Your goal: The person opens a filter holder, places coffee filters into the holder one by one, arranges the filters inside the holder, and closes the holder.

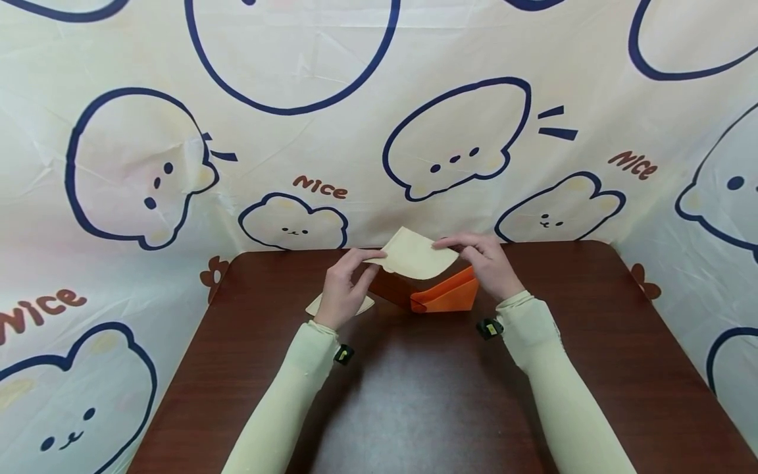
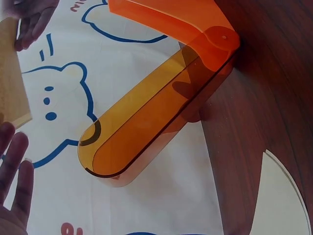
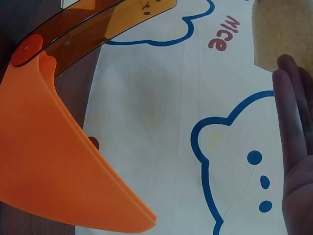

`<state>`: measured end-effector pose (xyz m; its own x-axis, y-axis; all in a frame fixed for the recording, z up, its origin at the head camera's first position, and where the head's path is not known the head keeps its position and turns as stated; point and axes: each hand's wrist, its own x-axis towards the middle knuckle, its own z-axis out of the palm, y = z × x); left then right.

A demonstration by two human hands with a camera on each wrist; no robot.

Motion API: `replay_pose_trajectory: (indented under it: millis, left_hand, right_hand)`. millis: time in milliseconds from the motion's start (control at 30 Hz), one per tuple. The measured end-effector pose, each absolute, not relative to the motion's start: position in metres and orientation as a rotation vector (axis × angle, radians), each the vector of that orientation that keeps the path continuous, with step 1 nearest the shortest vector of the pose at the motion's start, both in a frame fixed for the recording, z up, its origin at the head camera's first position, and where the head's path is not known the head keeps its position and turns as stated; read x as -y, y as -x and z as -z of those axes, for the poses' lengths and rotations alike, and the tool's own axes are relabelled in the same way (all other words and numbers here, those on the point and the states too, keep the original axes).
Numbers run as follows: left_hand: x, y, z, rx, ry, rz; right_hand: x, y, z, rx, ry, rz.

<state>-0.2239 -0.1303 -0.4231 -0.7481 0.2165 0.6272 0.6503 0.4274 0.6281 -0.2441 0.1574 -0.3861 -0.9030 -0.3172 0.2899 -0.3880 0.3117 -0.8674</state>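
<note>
Cream, round-edged paper [image 1: 416, 257] is pinched by the left hand [image 1: 345, 286] and right hand [image 1: 490, 264].

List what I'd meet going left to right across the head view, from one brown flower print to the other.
Left flower print → left hand → pale sheet → right hand → right flower print.

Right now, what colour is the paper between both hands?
The paper is plain pale cream, clearest in the head view.
</note>
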Motion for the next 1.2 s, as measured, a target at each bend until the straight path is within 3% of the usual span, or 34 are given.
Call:
replay_pose_trajectory:
  millis: [1200]
  left_hand:
    - [0.1216,0.2233,0.4195,2.234,0.667,1.424]
  right_hand:
    - [-0.1599,0.2455,0.3864,2.556,-0.593,-1.589]
